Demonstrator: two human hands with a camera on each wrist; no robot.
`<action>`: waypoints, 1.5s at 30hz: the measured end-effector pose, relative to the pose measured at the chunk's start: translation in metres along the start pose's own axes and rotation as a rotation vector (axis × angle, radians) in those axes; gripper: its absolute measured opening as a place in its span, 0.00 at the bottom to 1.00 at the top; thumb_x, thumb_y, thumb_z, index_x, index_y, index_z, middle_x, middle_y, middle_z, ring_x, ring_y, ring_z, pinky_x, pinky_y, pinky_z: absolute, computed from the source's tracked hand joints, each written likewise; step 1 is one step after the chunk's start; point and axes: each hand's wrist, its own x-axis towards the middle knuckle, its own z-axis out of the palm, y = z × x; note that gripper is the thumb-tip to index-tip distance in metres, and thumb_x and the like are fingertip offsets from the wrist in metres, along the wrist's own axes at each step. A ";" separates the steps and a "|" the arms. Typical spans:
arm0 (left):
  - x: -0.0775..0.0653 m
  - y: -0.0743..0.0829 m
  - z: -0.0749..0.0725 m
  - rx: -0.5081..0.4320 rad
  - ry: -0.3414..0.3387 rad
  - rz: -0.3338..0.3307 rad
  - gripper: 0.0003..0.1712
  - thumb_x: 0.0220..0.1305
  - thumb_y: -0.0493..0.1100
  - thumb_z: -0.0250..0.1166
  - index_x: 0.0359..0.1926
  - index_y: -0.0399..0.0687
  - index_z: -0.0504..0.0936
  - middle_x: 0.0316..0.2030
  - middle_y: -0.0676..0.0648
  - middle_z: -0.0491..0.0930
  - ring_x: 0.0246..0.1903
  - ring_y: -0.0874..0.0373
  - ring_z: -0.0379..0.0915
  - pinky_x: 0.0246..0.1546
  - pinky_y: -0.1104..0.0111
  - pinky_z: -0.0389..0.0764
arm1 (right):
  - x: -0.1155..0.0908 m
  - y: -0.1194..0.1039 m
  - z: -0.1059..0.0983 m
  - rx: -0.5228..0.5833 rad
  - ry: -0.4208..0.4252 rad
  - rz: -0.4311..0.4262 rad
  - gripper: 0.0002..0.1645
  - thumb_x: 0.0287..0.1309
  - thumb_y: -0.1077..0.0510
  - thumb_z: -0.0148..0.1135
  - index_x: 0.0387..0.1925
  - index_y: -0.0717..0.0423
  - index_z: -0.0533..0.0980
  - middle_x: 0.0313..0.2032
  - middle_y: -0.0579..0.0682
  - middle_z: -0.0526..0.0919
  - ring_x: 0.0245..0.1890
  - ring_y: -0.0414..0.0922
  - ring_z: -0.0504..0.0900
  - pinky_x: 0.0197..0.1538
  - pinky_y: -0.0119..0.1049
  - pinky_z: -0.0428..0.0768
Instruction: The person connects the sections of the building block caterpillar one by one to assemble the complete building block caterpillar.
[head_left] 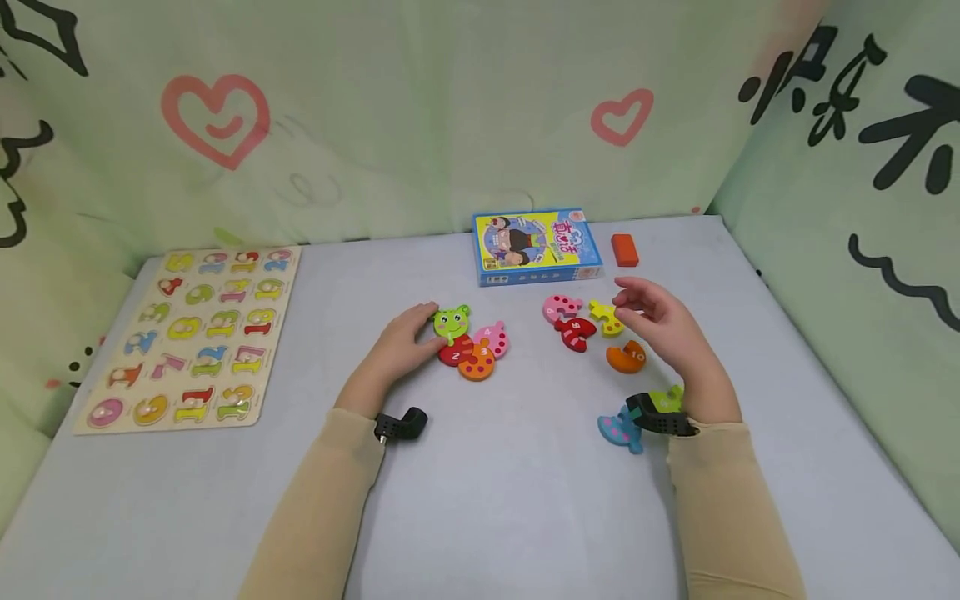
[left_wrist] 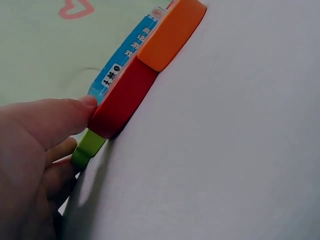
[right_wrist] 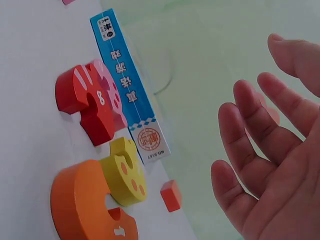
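My left hand (head_left: 405,342) holds the left side of a joined cluster of wooden caterpillar puzzle pieces. Its thumb presses the red piece numbered 2 (left_wrist: 127,97), while the fingers lie behind the green smiling head piece (head_left: 452,322). Joined on are an orange spotted piece (head_left: 477,364) and a pink spotted piece (head_left: 495,337). Raised above the loose pieces at right, my right hand (head_left: 663,325) has relaxed, spread fingers and holds nothing. Near it lie a yellow piece (right_wrist: 125,175), an orange piece (right_wrist: 80,200), a red piece (right_wrist: 92,105) and a pink piece (head_left: 558,307).
Behind the pieces lies a blue and yellow box (head_left: 536,247), with a small orange-red block (head_left: 625,250) to its right. A wooden number board (head_left: 198,337) is at the left. Below the right wrist are a blue piece (head_left: 619,430) and a partly hidden green piece (head_left: 666,400).
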 end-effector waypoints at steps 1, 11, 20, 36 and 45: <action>0.000 0.000 0.001 -0.003 -0.006 -0.001 0.37 0.61 0.54 0.56 0.68 0.51 0.56 0.69 0.45 0.54 0.69 0.50 0.46 0.68 0.55 0.51 | 0.000 0.002 -0.002 -0.012 0.003 0.009 0.30 0.63 0.51 0.50 0.64 0.54 0.60 0.52 0.57 0.71 0.53 0.49 0.69 0.50 0.26 0.73; -0.002 0.000 -0.008 0.008 -0.036 0.004 0.38 0.62 0.54 0.54 0.69 0.48 0.53 0.69 0.43 0.52 0.69 0.48 0.44 0.68 0.53 0.49 | 0.007 0.008 -0.006 0.000 0.029 0.105 0.31 0.63 0.47 0.49 0.64 0.54 0.60 0.53 0.58 0.70 0.54 0.52 0.68 0.60 0.51 0.69; 0.001 0.004 -0.004 0.010 -0.076 0.040 0.40 0.61 0.55 0.54 0.70 0.49 0.51 0.70 0.45 0.50 0.70 0.50 0.42 0.69 0.54 0.48 | -0.005 0.012 -0.013 -0.011 0.044 0.136 0.33 0.63 0.41 0.44 0.64 0.55 0.60 0.55 0.59 0.69 0.57 0.54 0.67 0.62 0.53 0.65; 0.003 0.001 -0.009 0.032 -0.059 0.013 0.40 0.61 0.54 0.55 0.70 0.50 0.51 0.70 0.46 0.50 0.70 0.50 0.41 0.69 0.53 0.47 | 0.003 0.019 -0.021 -0.009 0.048 0.128 0.35 0.63 0.38 0.41 0.65 0.52 0.58 0.55 0.59 0.69 0.55 0.55 0.66 0.62 0.56 0.64; 0.001 0.003 -0.006 0.041 -0.064 0.031 0.40 0.61 0.53 0.55 0.70 0.48 0.51 0.70 0.45 0.50 0.70 0.49 0.42 0.69 0.53 0.46 | -0.003 0.034 -0.035 -0.018 0.069 0.097 0.34 0.60 0.35 0.44 0.64 0.44 0.61 0.54 0.53 0.72 0.53 0.48 0.69 0.60 0.52 0.68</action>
